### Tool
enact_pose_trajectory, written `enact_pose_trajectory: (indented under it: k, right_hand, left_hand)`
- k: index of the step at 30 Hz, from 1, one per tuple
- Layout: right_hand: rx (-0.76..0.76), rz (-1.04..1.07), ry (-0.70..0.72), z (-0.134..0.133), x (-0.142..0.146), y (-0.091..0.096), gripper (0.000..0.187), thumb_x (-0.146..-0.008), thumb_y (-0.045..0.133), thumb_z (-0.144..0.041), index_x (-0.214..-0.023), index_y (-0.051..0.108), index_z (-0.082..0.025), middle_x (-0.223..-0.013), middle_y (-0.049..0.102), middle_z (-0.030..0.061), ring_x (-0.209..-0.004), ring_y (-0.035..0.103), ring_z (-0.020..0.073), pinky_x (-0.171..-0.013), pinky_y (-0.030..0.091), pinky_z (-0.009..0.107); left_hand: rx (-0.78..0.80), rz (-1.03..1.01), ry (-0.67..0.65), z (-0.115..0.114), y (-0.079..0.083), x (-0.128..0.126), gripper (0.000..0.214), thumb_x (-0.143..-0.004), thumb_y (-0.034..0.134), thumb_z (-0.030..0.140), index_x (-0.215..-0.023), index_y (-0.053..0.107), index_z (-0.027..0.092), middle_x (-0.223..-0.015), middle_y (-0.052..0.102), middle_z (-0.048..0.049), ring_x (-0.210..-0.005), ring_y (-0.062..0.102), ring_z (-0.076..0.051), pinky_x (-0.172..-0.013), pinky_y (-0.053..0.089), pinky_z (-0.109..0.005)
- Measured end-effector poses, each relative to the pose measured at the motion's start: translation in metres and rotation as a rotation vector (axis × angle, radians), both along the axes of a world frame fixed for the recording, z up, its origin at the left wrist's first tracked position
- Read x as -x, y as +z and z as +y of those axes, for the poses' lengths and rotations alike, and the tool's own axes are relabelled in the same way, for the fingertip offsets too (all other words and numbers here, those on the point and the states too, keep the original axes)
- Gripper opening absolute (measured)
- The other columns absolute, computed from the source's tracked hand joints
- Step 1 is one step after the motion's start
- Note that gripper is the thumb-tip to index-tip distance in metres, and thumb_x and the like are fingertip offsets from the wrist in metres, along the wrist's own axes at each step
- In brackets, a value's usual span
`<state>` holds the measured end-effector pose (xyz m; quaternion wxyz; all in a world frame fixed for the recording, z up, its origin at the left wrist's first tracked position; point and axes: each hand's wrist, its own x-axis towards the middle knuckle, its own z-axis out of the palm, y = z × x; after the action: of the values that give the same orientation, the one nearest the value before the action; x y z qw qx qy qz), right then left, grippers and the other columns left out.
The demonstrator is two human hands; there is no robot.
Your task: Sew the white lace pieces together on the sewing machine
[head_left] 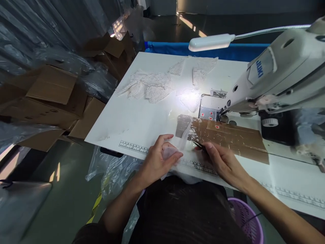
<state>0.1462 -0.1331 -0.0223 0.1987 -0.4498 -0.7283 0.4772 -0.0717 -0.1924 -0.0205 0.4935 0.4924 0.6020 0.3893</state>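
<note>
My left hand (164,157) is closed on a thin, sheer white fabric piece (186,135), pinched between thumb and fingers near the table's front edge. The fabric runs up over the brown taped strip, and some of it hangs toward my lap. In my right hand (220,157) is a pair of dark tweezers (199,145), their tips pointing left toward the fabric but apart from it. The brown taped cardboard strip (236,140) lies just beyond both hands. Past it stands the needle area of a white sewing machine (284,67).
White lace pieces (152,84) lie across the table's far side. A lamp (212,42) reaches over the table (119,115) from the right. Printed ruler marks (133,147) follow the front edge. Cardboard boxes (50,91) stand left; a purple basket (247,217) sits below.
</note>
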Motion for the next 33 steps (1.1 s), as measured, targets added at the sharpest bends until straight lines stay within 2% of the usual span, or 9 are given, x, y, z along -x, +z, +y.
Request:
enact_pose_trajectory:
  k: [3,8,12,15,20,23,28,33]
  right_hand:
    - [0.134,0.01,0.051,-0.005,0.014,0.001,0.052,-0.1,0.029,-0.053,-0.075,0.059,-0.019,-0.055,0.047,-0.0024,-0.05,0.042,0.0127,-0.049,0.034,0.026]
    - [0.156,-0.065,0.12,-0.002,0.027,0.002,0.052,-0.099,0.031,-0.055,-0.07,0.056,-0.019,-0.052,0.043,-0.0037,-0.049,0.036,0.0116,-0.047,0.027,0.026]
    - [0.106,-0.076,0.128,0.0,0.034,0.006,0.049,-0.098,0.032,-0.053,-0.075,0.059,-0.02,-0.054,0.048,-0.0025,-0.049,0.041,0.0125,-0.046,0.028,0.025]
    - [0.03,-0.06,0.127,-0.001,0.041,0.005,0.048,-0.099,0.032,-0.051,-0.076,0.059,-0.02,-0.054,0.048,-0.0028,-0.048,0.039,0.0125,-0.048,0.031,0.026]
    - [-0.05,-0.094,0.057,-0.005,0.047,0.0,0.047,-0.098,0.033,-0.053,-0.075,0.058,-0.02,-0.058,0.054,-0.0006,-0.054,0.046,0.0144,-0.054,0.037,0.027]
    - [-0.063,-0.103,0.025,-0.006,0.045,-0.003,0.047,-0.098,0.033,-0.053,-0.076,0.058,-0.02,-0.058,0.054,-0.0008,-0.052,0.046,0.0146,-0.054,0.036,0.027]
    - [-0.023,-0.025,0.058,-0.008,0.042,-0.002,0.045,-0.099,0.029,-0.052,-0.078,0.054,-0.021,-0.06,0.053,-0.0013,-0.054,0.045,0.0143,-0.055,0.035,0.026]
    - [-0.118,-0.05,0.037,-0.014,0.046,0.0,0.043,-0.098,0.032,-0.053,-0.074,0.049,-0.022,-0.059,0.049,-0.002,-0.053,0.04,0.0138,-0.054,0.031,0.027]
  left_hand:
    - [0.019,-0.035,0.015,-0.001,0.0,-0.001,0.051,-0.086,0.067,0.032,-0.129,0.042,0.02,-0.092,0.071,-0.0055,-0.073,0.068,-0.016,-0.067,0.055,-0.029]
    - [0.014,-0.072,0.064,-0.005,0.0,-0.001,0.05,-0.088,0.065,0.033,-0.131,0.043,0.02,-0.096,0.071,-0.0067,-0.074,0.068,-0.016,-0.067,0.055,-0.029]
    - [-0.002,-0.091,0.098,-0.006,0.004,-0.002,0.049,-0.089,0.064,0.032,-0.131,0.042,0.02,-0.095,0.07,-0.0053,-0.075,0.069,-0.016,-0.069,0.055,-0.028]
    - [-0.017,-0.089,0.104,-0.005,0.008,-0.004,0.048,-0.09,0.063,0.03,-0.132,0.042,0.02,-0.091,0.07,-0.0035,-0.076,0.069,-0.015,-0.071,0.055,-0.027]
    - [-0.037,-0.104,0.118,-0.003,0.012,-0.005,0.054,-0.089,0.063,0.028,-0.137,0.039,0.021,-0.088,0.07,-0.0029,-0.08,0.069,-0.017,-0.078,0.055,-0.03]
    - [-0.044,-0.133,0.128,-0.001,0.013,-0.004,0.059,-0.089,0.062,0.028,-0.141,0.036,0.02,-0.087,0.072,-0.0038,-0.084,0.069,-0.018,-0.081,0.055,-0.031]
    - [-0.061,-0.163,0.131,0.001,0.013,-0.004,0.062,-0.088,0.063,0.028,-0.144,0.035,0.021,-0.086,0.07,-0.0029,-0.085,0.067,-0.017,-0.082,0.053,-0.031]
    - [-0.053,-0.135,0.113,0.002,0.014,-0.003,0.065,-0.086,0.066,0.029,-0.144,0.036,0.023,-0.083,0.068,-0.0014,-0.078,0.066,-0.015,-0.078,0.052,-0.029]
